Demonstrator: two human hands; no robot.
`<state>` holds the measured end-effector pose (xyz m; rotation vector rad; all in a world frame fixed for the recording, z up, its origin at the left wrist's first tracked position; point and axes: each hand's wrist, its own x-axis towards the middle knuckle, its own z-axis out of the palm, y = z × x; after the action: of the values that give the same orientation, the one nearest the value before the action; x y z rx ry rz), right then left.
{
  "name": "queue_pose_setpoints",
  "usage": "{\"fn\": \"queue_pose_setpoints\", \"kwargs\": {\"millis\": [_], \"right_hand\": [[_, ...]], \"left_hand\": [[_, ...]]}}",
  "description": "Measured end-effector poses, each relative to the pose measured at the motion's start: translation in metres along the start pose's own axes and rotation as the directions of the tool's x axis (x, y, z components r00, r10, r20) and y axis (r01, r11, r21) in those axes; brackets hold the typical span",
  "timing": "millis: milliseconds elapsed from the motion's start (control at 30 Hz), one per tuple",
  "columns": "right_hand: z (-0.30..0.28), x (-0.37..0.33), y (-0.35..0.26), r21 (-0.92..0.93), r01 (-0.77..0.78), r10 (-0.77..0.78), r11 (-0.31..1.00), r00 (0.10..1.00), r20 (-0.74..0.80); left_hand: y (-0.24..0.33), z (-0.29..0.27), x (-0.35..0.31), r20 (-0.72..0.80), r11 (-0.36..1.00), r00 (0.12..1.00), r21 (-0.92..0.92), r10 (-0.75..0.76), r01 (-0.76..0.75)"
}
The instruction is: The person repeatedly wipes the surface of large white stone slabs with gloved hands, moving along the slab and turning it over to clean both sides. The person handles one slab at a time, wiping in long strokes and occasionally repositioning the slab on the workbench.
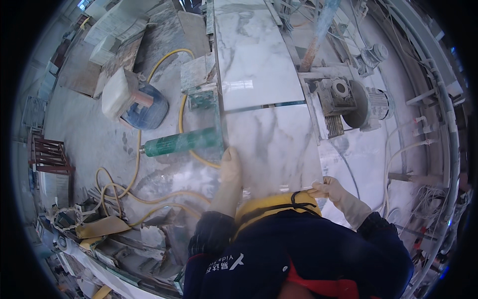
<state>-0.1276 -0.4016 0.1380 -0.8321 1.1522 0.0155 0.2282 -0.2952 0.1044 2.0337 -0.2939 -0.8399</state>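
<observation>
A white slab with grey marble veining point(271, 144) lies flat in front of me, its near edge close to my yellow apron point(259, 207). My left hand point(230, 172), in a cream glove, grips its near left edge; the thumb rests on top and the other fingers are hidden. At the near right corner, my right hand point(332, 191), gloved alike, is closed with the fingers pinched on the edge. Beyond a narrow dark gap, a second marbled slab point(256, 65) lies in line on the conveyor.
A green roller point(180, 141) sticks out left of the slabs. A grey motor with gearbox point(368, 107) stands at the right. Yellow hose point(137, 199) loops over the dusty floor by a blue barrel point(147, 107). Broken slab pieces point(149, 239) fill a container at lower left.
</observation>
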Motion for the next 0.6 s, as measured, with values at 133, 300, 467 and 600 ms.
{"fn": "queue_pose_setpoints", "kwargs": {"millis": [133,300,467,600], "right_hand": [[0.000,0.002,-0.001,-0.007,0.009,-0.009,1.000,1.000,0.001],[0.003,0.006,-0.004,-0.020,0.030,-0.030,0.999,0.999,-0.011],[0.001,0.014,-0.007,-0.027,0.041,-0.041,0.999,0.999,-0.004],[0.002,0.017,-0.011,-0.023,0.050,-0.051,0.998,0.998,-0.027]], "left_hand": [[0.002,0.001,0.007,0.031,0.997,0.997,-0.028,-0.074,0.075],[0.005,0.000,0.011,0.031,0.998,0.999,-0.038,-0.043,0.044],[0.004,0.002,0.021,0.039,0.995,0.997,-0.070,-0.064,0.066],[0.007,0.005,0.025,0.040,0.990,0.996,-0.114,-0.083,0.088]]}}
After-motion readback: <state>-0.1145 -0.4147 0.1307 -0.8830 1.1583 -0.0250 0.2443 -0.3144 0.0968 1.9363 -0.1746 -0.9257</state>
